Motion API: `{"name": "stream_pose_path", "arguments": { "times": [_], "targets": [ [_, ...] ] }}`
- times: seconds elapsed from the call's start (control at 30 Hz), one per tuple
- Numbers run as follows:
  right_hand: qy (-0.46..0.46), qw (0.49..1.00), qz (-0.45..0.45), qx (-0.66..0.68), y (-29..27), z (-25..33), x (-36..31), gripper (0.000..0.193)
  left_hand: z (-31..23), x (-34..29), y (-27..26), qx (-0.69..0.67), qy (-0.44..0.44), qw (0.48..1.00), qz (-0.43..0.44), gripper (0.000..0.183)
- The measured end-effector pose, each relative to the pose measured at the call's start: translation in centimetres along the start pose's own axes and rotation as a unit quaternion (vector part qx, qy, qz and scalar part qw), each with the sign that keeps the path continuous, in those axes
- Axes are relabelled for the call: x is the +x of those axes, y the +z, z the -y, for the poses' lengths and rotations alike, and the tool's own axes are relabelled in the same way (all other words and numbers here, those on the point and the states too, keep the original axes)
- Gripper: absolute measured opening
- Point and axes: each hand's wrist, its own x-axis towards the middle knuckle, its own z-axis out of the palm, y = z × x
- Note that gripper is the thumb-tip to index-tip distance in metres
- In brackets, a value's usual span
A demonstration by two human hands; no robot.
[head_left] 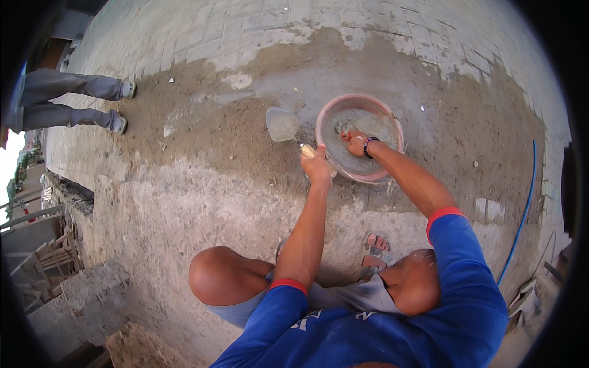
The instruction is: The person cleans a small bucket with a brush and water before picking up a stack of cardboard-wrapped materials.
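Observation:
A round pinkish basin (397, 119) stands on the ground before me, with wet grey mix (368, 122) inside. My right hand (358, 142), a dark beaded bracelet at its wrist, reaches down into the basin. Its fingers are curled at the mix; what they hold, if anything, cannot be made out. My left hand (316, 165) is closed round a wooden-handled tool (308, 150) at the basin's near left rim. The pale handle sticks out past my thumb; the tool's working end does not show. A translucent plastic scoop-like container (282, 124) lies left of the basin.
At the far left another person's legs (80, 98) stand in grey trousers. A blue hose (521, 214) runs along the right side. Broken concrete blocks (92, 300) and wood pieces (55, 254) lie at the lower left. Damp sand covers the paving (215, 116) around the basin.

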Motion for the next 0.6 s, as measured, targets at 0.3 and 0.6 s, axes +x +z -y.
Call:
{"name": "stream_pose_path", "arguments": {
  "times": [0.3, 0.6],
  "targets": [
    [-0.027, 0.936, 0.194, -0.292, -3.6, 4.1, -2.5, 0.02, 1.0, 1.4, -0.9, -0.019, 0.0, 1.0, -0.003, 0.03],
    [-0.164, 0.962, 0.008, -0.217, -6.8, 8.7, -1.7, 0.009, 0.4, 0.8, -0.9, -0.014, -0.007, 1.0, -0.012, 0.034]
  ]
}}
